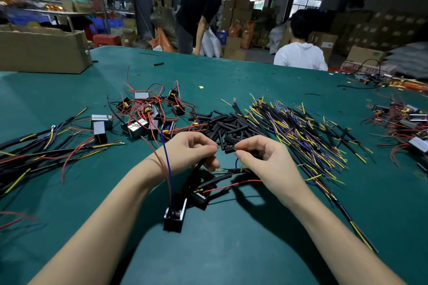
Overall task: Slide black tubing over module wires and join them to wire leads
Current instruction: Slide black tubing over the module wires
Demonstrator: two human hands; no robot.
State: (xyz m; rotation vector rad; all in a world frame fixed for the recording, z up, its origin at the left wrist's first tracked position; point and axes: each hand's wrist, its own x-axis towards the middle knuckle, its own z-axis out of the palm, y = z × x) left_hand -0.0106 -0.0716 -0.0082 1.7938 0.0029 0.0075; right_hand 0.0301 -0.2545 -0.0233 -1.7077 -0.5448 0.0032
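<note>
Head view: mid-task, by the look of it. Left hand [192, 152] pinching a black-sleeved lead, right hand [261, 159] pinching fine wire ends just beside it, both raised over the green bench [231, 250]; join seemingly under way, tips too small to judge. Module [174, 215] in work lying below, between the forearms. Finished-looking harnesses [34, 152] at left. Plenty left: loose tubing pile [227, 126], bare modules [148, 111], wire leads [301, 132] beyond.
</note>
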